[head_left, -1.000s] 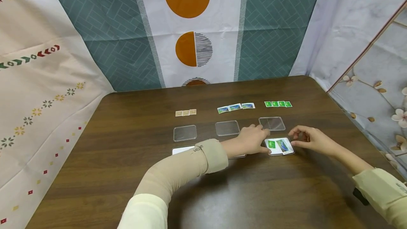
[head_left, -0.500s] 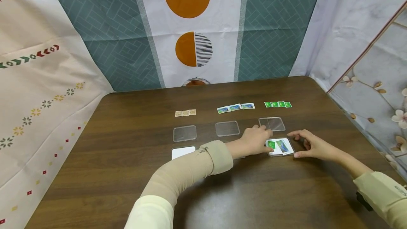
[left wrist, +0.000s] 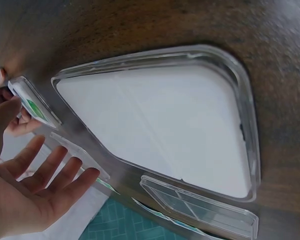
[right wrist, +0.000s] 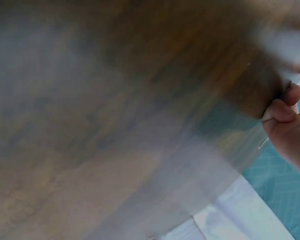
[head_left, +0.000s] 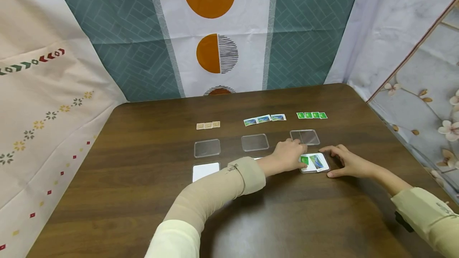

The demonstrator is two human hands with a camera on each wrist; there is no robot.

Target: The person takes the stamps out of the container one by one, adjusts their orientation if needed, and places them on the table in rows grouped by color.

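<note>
A clear case (head_left: 310, 169) with a white insert lies flat on the table, bearing a green stamp (head_left: 304, 160) and a blue landscape stamp (head_left: 317, 161). My right hand (head_left: 353, 165) spans the case's right end, thumb at the near edge and index finger at the far edge. Over the left end, my left hand (head_left: 285, 157) has its thumb at the green stamp, partly covering it. The left wrist view shows the other left fingers (left wrist: 65, 175) loosely spread, apart from the case. Only part of the right hand (right wrist: 292, 140) appears in the right wrist view.
Another white-backed case (head_left: 205, 170) sits left; a further one (left wrist: 155, 120) is mostly behind my left arm. Clear lids (head_left: 208, 148), (head_left: 255, 142), (head_left: 308, 137) form a row. Behind are brown stamps (head_left: 208, 125), blue stamps (head_left: 264, 119) and green stamps (head_left: 311, 115).
My right thumb has slid from the case's right edge to its near corner, while the index finger has moved to the far edge. The left thumb now covers more of the green stamp.
</note>
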